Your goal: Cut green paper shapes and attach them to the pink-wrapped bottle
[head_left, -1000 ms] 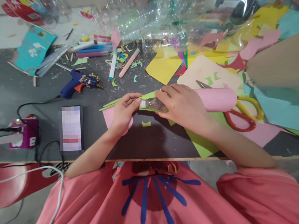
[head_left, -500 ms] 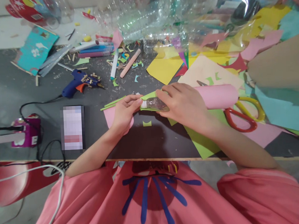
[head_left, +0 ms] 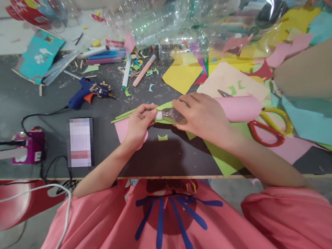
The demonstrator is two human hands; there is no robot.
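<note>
Between my two hands lies a small clear plastic bottle (head_left: 171, 116) with a white cap (head_left: 159, 115) pointing left. A green paper strip (head_left: 165, 106) runs along the bottle's far side. My left hand (head_left: 140, 122) pinches the strip beside the cap, over a pink paper piece (head_left: 122, 129) and thin green strips (head_left: 123, 114). My right hand (head_left: 200, 114) is wrapped round the bottle's body, its fingers on the green paper. A pink paper-covered roll (head_left: 241, 108) extends to the right from behind the right hand. A small green scrap (head_left: 163, 137) lies below the bottle.
Scissors (head_left: 268, 133) with red and yellow handles lie right, beside green paper (head_left: 225, 158). At left are a blue glue gun (head_left: 83, 93), a phone (head_left: 80, 143), cables and a purple box (head_left: 32, 147). Markers (head_left: 144, 70), yellow paper (head_left: 183, 76) and clear bottles (head_left: 175, 25) lie further back.
Both hands keep nearly the same grip. The green strip beside the bottle has shifted very slightly, and more of it shows under the bottle's neck.
</note>
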